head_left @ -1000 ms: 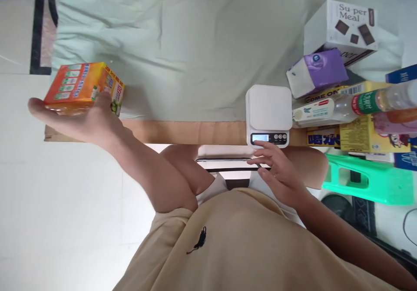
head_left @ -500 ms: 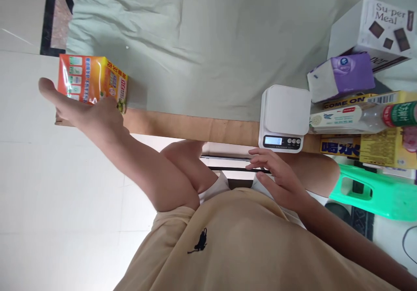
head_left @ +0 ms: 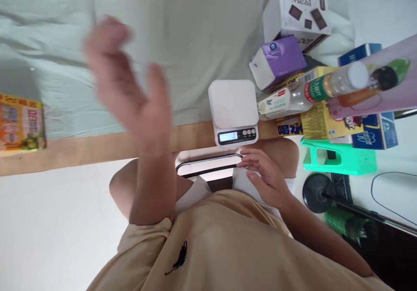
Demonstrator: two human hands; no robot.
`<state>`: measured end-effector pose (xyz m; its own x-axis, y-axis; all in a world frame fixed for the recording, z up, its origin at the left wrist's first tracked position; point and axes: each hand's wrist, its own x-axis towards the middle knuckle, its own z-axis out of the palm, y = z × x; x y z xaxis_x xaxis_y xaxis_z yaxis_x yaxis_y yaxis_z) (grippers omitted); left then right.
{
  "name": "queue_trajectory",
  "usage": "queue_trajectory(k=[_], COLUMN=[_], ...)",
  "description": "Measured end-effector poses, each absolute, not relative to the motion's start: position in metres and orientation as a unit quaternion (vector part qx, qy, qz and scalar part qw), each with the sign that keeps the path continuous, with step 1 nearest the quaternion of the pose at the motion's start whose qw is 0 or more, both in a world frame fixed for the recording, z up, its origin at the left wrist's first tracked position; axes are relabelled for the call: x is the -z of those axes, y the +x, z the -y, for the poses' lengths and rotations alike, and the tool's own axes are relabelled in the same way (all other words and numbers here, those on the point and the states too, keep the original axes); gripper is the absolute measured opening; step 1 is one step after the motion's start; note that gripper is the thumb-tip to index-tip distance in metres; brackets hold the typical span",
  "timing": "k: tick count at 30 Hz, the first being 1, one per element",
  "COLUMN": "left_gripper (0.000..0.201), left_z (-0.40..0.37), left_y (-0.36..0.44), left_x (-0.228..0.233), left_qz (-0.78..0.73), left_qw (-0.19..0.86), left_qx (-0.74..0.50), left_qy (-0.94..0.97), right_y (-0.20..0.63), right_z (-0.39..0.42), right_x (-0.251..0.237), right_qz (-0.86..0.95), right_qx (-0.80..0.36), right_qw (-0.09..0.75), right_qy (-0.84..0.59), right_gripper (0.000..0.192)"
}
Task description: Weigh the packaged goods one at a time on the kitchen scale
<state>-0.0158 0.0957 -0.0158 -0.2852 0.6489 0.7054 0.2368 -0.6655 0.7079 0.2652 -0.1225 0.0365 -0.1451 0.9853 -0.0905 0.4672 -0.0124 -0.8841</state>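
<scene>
My left hand (head_left: 127, 82) is raised above the pale green sheet (head_left: 182, 43), blurred, fingers apart and holding nothing. The orange box (head_left: 21, 121) lies on the sheet at the far left edge, apart from that hand. My right hand (head_left: 263, 173) rests on my lap just below the white kitchen scale (head_left: 232, 108), fingers loosely curled on a flat dark-edged device (head_left: 208, 165). The scale's platform is bare and its display is lit.
Right of the scale lie a purple tissue pack (head_left: 278, 61), a "Super Meal" box (head_left: 295, 15), a clear bottle (head_left: 312, 93), yellow and blue boxes (head_left: 321, 121) and a pink packet (head_left: 381, 80). A green plastic stool (head_left: 339, 160) stands below them. A wooden edge (head_left: 97, 145) borders the sheet.
My left hand has let go of the orange box, left it at the sheet's left end and swung back towards the middle. The view shifted right. My right hand barely moved.
</scene>
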Motion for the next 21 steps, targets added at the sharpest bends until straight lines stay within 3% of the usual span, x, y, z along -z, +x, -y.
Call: queue_trajectory(k=[1, 3, 8, 11, 15, 21], left_gripper=[0.069, 0.061, 0.081, 0.089, 0.086, 0.089], left_z=[-0.090, -0.072, -0.050, -0.060, -0.069, -0.067], left_y=[0.017, 0.078, 0.159, 0.173, 0.177, 0.177], left_x=[0.009, -0.002, -0.004, 0.003, 0.001, -0.006], left_qz=[-0.320, -0.320, -0.336, -0.334, -0.316, -0.334], left_qw=[0.138, 0.249, 0.413, 0.436, 0.438, 0.465], left_qx=[-0.686, -0.581, -0.445, -0.421, -0.383, -0.354], left_qy=[0.638, 0.706, 0.720, 0.722, 0.749, 0.740], right_y=[0.273, 0.287, 0.322, 0.342, 0.362, 0.358], right_z=[0.129, 0.144, 0.177, 0.185, 0.179, 0.145], right_x=[-0.034, -0.029, -0.017, -0.013, -0.007, -0.002], right_qz=[0.620, 0.596, 0.551, 0.532, 0.525, 0.574], right_qx=[-0.413, -0.408, -0.411, -0.415, -0.419, -0.387], right_qw=[0.318, 0.332, 0.352, 0.359, 0.398, 0.430], right_qy=[-0.587, -0.607, -0.635, -0.644, -0.625, -0.580], right_gripper=[0.023, 0.022, 0.019, 0.020, 0.020, 0.052])
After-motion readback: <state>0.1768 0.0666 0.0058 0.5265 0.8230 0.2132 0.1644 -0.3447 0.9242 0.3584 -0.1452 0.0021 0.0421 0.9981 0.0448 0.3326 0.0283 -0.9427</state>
